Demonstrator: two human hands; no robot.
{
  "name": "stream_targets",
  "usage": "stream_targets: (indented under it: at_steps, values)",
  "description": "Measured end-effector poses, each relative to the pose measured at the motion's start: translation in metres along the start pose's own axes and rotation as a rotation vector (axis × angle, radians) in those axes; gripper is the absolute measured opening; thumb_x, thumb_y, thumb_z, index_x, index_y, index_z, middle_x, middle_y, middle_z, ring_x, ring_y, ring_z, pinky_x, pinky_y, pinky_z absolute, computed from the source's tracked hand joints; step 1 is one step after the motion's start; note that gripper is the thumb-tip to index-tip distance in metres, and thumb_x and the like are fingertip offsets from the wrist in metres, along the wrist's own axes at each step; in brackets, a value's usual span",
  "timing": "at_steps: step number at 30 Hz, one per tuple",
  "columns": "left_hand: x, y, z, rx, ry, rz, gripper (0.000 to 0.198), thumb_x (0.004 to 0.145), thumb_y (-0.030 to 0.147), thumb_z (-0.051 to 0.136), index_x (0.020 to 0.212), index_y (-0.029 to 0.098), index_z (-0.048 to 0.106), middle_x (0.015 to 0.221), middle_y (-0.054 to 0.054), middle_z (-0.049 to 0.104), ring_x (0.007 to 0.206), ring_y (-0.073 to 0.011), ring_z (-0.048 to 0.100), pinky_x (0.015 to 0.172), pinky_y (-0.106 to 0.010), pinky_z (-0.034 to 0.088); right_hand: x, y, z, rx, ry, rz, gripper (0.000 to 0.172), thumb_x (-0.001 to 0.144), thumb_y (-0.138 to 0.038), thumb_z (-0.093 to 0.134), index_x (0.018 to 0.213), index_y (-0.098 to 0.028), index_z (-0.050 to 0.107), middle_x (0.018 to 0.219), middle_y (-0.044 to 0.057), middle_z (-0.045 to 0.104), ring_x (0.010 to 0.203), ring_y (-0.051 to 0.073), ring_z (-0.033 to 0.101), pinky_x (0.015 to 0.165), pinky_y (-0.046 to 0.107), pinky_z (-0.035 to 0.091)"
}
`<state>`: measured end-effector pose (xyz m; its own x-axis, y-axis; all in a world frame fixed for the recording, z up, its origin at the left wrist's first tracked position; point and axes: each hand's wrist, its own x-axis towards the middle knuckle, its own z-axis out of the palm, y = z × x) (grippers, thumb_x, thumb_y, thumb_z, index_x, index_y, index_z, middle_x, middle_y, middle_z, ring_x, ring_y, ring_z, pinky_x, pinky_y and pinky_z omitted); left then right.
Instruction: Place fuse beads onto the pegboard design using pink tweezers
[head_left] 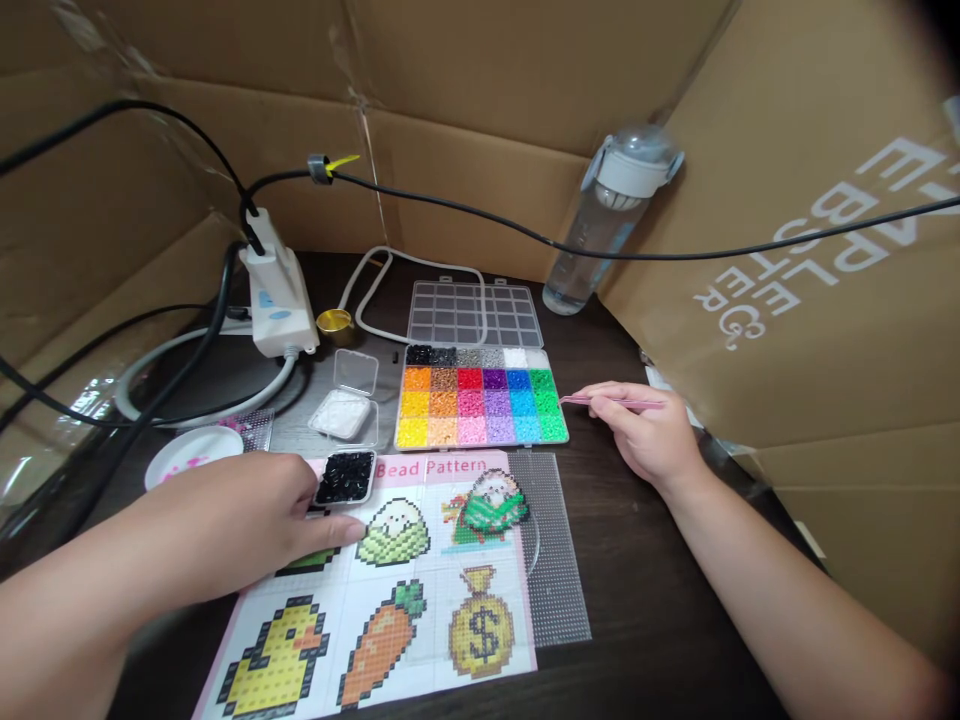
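My left hand point(247, 520) rests flat on a bead pattern sheet point(420, 640), fingers stretched toward a small tray of black beads point(345, 476) that lies at the sheet's top edge; the fingertips touch or nearly touch it. My right hand point(649, 435) pinches pink tweezers point(611, 401), tips pointing left at the green corner of an open bead organiser point(480, 395) filled with coloured beads. A beaded design point(491, 505) sits on a clear pegboard point(555, 560) that lies over the sheet's right side.
A small open box of white beads point(343, 412) and a white dish point(193, 453) lie left of the organiser. A water bottle point(607, 220), power adapter point(276, 295), gold cap point(334, 321) and several cables stand behind. Cardboard walls point(817, 270) enclose the dark table point(645, 590).
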<state>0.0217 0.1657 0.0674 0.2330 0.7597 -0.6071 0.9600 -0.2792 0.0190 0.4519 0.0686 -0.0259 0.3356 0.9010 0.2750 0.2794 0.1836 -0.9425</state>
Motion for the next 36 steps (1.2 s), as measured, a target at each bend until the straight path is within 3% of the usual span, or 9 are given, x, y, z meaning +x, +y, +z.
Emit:
stream_targets:
  at_steps: [11, 29, 36]
  values:
    - [-0.001, 0.008, -0.002, 0.068, -0.049, -0.037, 0.063, 0.078, 0.096, 0.059, 0.062, 0.035, 0.058, 0.078, -0.017, 0.085, 0.080, -0.0440, 0.079, 0.072, -0.049, 0.046, -0.002, -0.005, 0.001, -0.023, 0.001, 0.085, 0.025, 0.092, -0.056, 0.108, 0.095, -0.032, 0.104, 0.109, 0.011, 0.102, 0.108, 0.036, 0.099, 0.103, 0.051, 0.079]
    - [-0.005, 0.016, -0.008, 0.074, -0.069, -0.050, 0.060, 0.086, 0.088, 0.063, 0.061, 0.033, 0.057, 0.080, -0.016, 0.085, 0.076, -0.0391, 0.078, 0.073, -0.049, 0.045, -0.001, -0.014, 0.003, -0.069, 0.048, 0.085, 0.013, 0.086, -0.044, 0.102, 0.089, -0.031, 0.104, 0.098, 0.011, 0.100, 0.087, 0.030, 0.092, 0.078, 0.042, 0.073]
    - [-0.004, 0.016, -0.008, 0.058, -0.074, -0.044, 0.061, 0.086, 0.088, 0.067, 0.060, 0.034, 0.058, 0.080, -0.015, 0.085, 0.079, -0.0404, 0.079, 0.073, -0.049, 0.046, -0.001, -0.012, 0.001, -0.074, 0.022, 0.097, 0.016, 0.089, -0.048, 0.103, 0.091, -0.032, 0.103, 0.102, 0.010, 0.101, 0.096, 0.033, 0.095, 0.093, 0.048, 0.076]
